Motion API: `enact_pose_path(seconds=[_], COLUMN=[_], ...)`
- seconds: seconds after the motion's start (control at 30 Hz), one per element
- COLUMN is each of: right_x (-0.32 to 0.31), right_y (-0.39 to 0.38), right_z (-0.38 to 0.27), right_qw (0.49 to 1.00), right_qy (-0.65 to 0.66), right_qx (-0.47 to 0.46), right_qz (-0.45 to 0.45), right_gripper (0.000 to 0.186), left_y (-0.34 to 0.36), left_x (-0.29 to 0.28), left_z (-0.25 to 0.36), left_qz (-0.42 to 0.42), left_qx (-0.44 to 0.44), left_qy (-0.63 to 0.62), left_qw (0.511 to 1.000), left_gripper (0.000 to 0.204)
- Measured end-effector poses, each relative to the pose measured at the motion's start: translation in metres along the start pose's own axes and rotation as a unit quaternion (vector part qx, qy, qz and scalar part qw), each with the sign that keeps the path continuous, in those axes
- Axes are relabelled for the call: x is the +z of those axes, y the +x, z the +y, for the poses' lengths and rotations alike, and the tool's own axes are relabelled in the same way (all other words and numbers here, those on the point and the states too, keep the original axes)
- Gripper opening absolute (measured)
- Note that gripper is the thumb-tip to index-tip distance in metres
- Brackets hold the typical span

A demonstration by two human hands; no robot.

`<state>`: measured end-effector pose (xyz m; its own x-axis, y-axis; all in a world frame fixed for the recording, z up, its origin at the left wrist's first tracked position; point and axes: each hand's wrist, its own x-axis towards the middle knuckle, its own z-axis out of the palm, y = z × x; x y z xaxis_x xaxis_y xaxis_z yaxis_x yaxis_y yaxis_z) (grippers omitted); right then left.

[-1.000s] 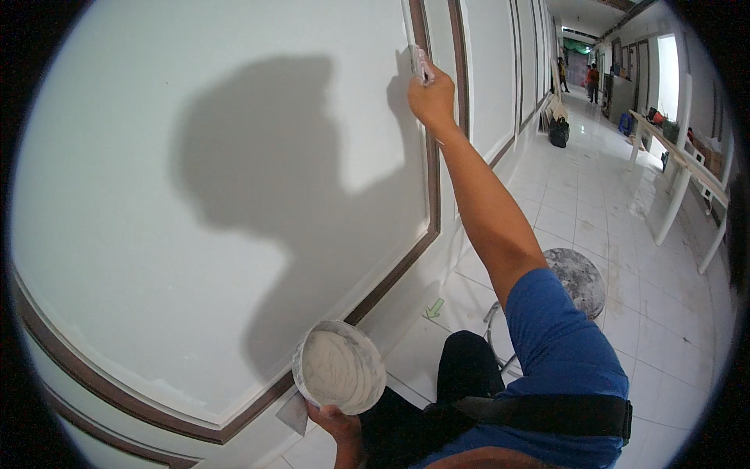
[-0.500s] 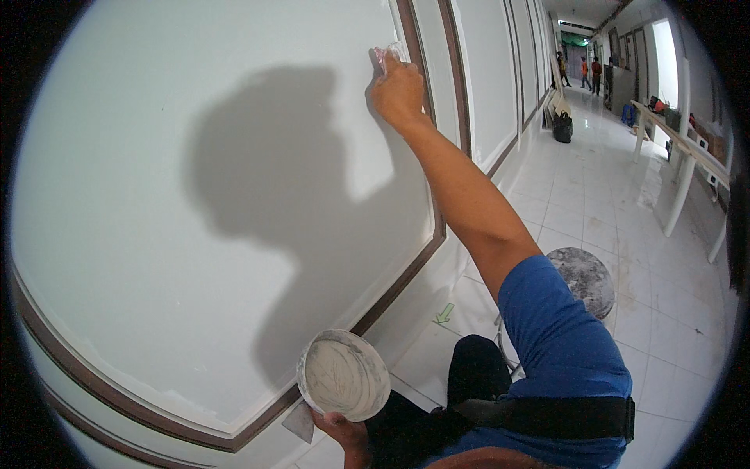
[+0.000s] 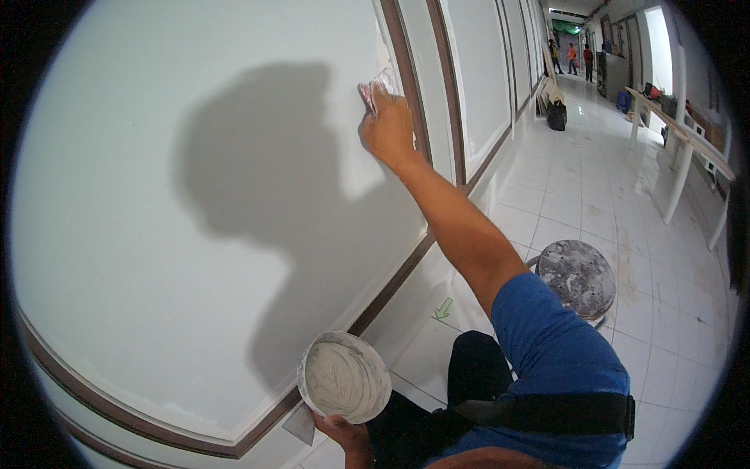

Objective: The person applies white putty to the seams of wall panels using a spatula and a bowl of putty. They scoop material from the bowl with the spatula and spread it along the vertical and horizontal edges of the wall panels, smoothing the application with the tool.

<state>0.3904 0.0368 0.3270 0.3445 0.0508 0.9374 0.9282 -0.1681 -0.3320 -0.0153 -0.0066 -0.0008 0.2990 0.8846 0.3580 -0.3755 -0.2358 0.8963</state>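
Both hands are curled, left hand (image 3: 342,431) clasping a bowl (image 3: 341,339), right hand (image 3: 389,131) pinching a smeared tool (image 3: 384,80).

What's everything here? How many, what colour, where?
Wall: one, white, left
Trim: several, brown, on wall
Bowl: one, whitish, lower middle
Paste: some, off-white, in bowl
Scraper: one, grey, below bowl
Small thing: one, pink and white, unclear, at wall
Floor: one, white, right
Stool: one, grey, right
Arrow: one, green, on floor
Table: one, pale, far right
Bag: one, black, upper right
People: three, dark and orange clothing, far end
Sleeve: one, blue, lower right
Left hand: one, bare, holding bowl
Right hand: one, bare, holding small thing
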Motion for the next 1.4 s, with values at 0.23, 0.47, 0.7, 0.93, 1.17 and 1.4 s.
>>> enact_pose_path(seconds=[0.23, 0.47, 0.7, 0.93, 1.17, 1.4], right_x=[0.006, -0.043, -0.061, -0.078, -0.106, -0.105], right_y=[-0.071, -0.065, -0.036, -0.085, -0.071, -0.119], right_z=[0.008, -0.019, 0.008, 0.037, 0.070, 0.073], right_qw=[0.999, 0.987, 0.882, 0.738, 0.714, 0.666], right_qy=[0.021, 0.158, 0.364, 0.472, 0.427, 0.339], right_qx=[-0.012, -0.017, 0.296, 0.446, 0.538, 0.644], right_qz=[0.034, 0.026, 0.051, 0.181, 0.136, 0.160], right_gripper=[0.052, 0.053, 0.026, 0.024, 0.026, 0.022], left_y=[0.002, 0.001, -0.005, 0.018, 0.078, 0.138], left_x=[0.009, 0.019, 0.005, 0.016, 0.058, 0.156], left_z=[0.004, 0.037, 0.014, 0.047, 0.081, 0.161], left_qz=[0.008, -0.012, 0.021, -0.114, -0.161, -0.087], left_qx=[0.068, -0.005, -0.005, 0.013, -0.230, -0.413], left_qy=[0.045, 0.042, 0.082, 0.093, -0.104, -0.153], left_qw=[0.997, 0.999, 0.996, 0.989, 0.954, 0.893], left_gripper=[0.090, 0.109, 0.111, 0.080, 0.075, 0.078])
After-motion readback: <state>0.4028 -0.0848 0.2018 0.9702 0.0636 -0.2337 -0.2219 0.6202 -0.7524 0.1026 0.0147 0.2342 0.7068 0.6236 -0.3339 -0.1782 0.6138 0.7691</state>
